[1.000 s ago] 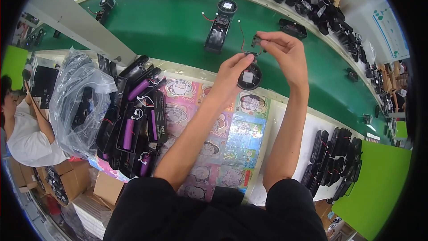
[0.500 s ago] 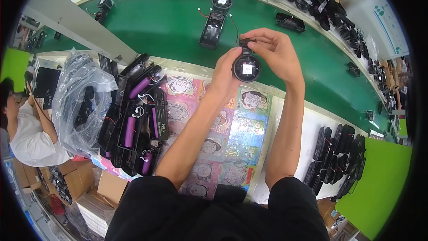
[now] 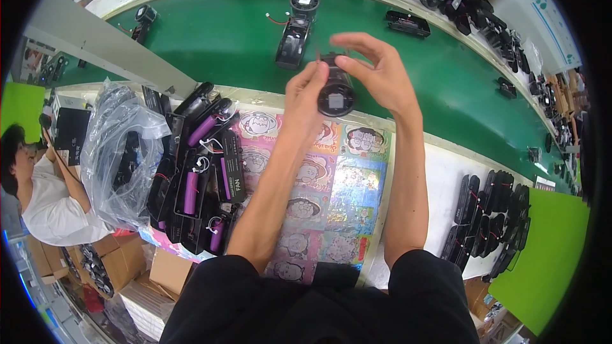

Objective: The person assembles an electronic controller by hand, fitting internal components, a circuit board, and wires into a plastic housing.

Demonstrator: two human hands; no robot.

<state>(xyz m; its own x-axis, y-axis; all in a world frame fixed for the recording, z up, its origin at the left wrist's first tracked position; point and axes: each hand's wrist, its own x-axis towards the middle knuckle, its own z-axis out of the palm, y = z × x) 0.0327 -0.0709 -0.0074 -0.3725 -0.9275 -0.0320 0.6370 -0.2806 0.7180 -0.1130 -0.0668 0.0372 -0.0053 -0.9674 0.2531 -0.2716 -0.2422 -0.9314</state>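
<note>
A black fan unit with a round head [image 3: 336,100] and a pale square at its centre is held over the near edge of the green belt. My left hand [image 3: 305,94] is closed on its left side, the thumb along its narrower part. At the right, my right hand [image 3: 387,81] has its thumb against the far end of the unit; its fingers are spread and curve above it. Motion blurs the small part between the hands. Beyond, another fan unit [image 3: 294,35] lies on the belt, a red-and-white wire at its left.
Black housings with purple batteries [image 3: 190,192] and a clear plastic bag [image 3: 111,165] lie at the left. Black casings [image 3: 468,216] stand in rows at the right. A printed mat [image 3: 306,207] covers the near table. A person in white [image 3: 54,197] sits at far left.
The fan unit and both hands have moved slightly left. The unit has tilted, and my right fingers have lifted and spread away from its far end.
</note>
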